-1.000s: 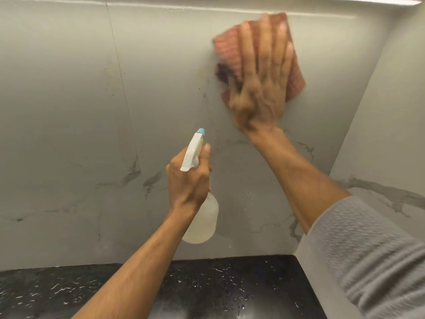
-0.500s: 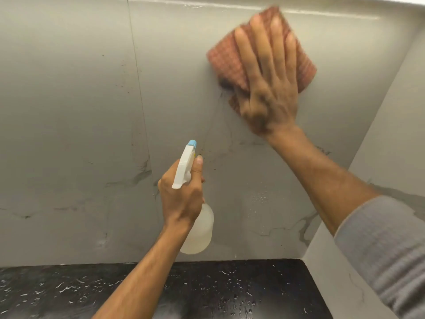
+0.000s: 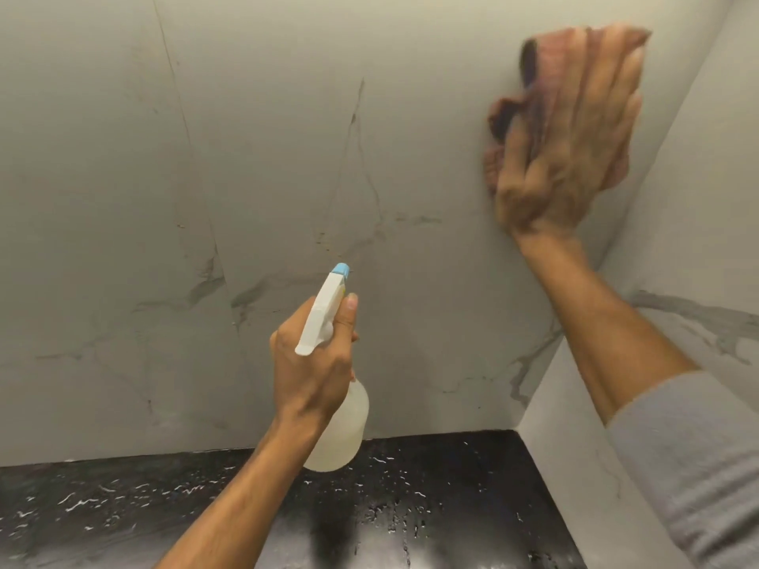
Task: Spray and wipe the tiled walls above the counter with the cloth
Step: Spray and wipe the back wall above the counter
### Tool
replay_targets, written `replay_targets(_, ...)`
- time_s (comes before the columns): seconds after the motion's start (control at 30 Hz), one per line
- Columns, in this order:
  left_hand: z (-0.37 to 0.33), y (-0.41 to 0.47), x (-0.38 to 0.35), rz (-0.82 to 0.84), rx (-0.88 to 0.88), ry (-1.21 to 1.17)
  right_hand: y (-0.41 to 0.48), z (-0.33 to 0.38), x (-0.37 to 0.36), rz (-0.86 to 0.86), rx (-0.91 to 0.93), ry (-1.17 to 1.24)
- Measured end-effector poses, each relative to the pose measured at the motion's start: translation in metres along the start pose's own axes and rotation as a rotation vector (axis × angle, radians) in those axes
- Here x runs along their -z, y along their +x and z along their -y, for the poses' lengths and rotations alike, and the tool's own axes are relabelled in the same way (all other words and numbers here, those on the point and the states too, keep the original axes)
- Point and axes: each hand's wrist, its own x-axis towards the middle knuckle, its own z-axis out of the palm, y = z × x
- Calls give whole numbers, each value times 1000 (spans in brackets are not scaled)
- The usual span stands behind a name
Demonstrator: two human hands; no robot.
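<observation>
My right hand [image 3: 575,158] presses a pinkish-red cloth [image 3: 534,71] flat against the grey marbled back wall [image 3: 287,158], high up near the right corner. The hand and cloth are motion-blurred. My left hand [image 3: 312,363] grips a white spray bottle [image 3: 341,429] by the neck, lower and in the middle of the view, held off the wall. The bottle's blue-tipped nozzle [image 3: 341,269] points up at the wall, and my index finger lies beside the trigger.
A black speckled counter [image 3: 431,507] with wet spots runs along the bottom. A second tiled wall [image 3: 698,240] meets the back wall at the right, forming a corner close to the cloth. A vertical tile joint [image 3: 185,125] runs down at the left.
My right hand has swept the cloth to the right along the wall toward the corner. My left hand still holds the bottle in much the same pose.
</observation>
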Motion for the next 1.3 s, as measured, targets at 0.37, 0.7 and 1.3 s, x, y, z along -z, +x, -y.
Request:
replay_targets(0.37, -1, -8, 9, 32, -35, -15, -22, -4, 12, 156, -164, 55)
replay_targets(0.7, 2, -19, -1, 54, 6, -41, -191, -23, 63, 549, 242, 1)
replay_targets(1.3, -30, -2, -29, 45, -68, -125, 14, 11, 23, 16, -223, 85)
